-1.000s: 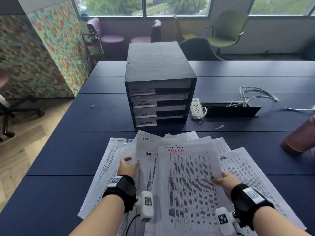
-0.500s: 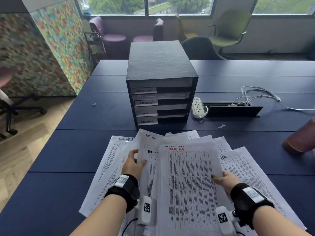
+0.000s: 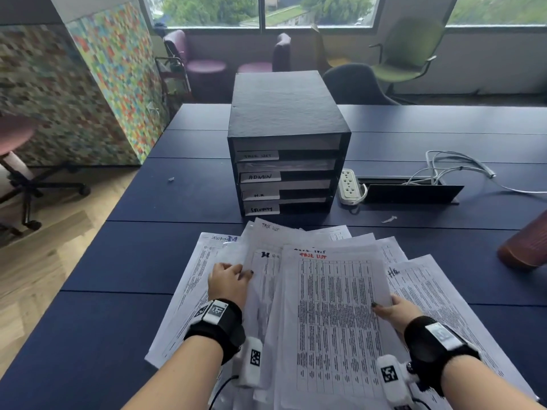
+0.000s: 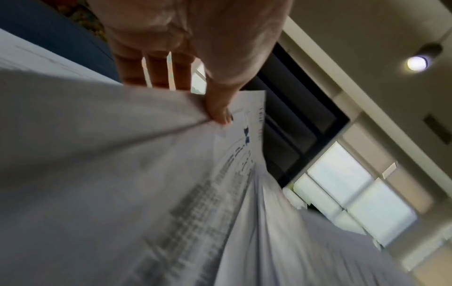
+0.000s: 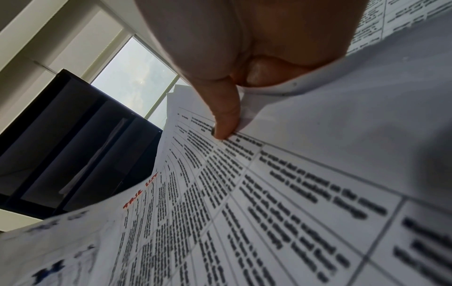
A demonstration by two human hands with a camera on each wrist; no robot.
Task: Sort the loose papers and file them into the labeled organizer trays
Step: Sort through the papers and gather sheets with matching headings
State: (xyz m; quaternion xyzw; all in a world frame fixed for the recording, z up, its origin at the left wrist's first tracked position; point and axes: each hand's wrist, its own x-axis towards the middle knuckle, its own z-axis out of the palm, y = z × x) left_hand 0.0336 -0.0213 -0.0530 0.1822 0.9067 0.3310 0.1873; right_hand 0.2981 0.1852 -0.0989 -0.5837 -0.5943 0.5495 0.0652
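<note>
- Head view: the loose papers (image 3: 340, 291) lie fanned across the near part of the dark blue tabletop (image 3: 142, 261), just in front of the black organizer (image 3: 287, 137), whose tray labels face the person. The top sheet (image 3: 334, 321), headed in red "TASK LIST", has its long axis running away from the person, heading toward the organizer. The right hand (image 3: 390, 310) pinches its right edge; the left hand (image 3: 229, 281) grips the left edge of a sheet lower in the fan. Judged risk: with the sheets overlapping loosely, lifting one could drag its neighbours askew or off the near edge.
- Left wrist view (blurred): the left hand (image 4: 195, 58) has its thumb clamped on top of a paper edge, fingers going beneath; how many sheets are in the grip cannot be told. A double pick could put a wrongly labelled sheet into a tray.
- Right wrist view: the right hand (image 5: 244, 58) presses its thumb onto the printed table of the top sheet, the edge curling up under it (a crease is possible if pulled hard). The organizer's open slots show beyond, and they look shallow, so a bowed sheet may catch on entry.
</note>
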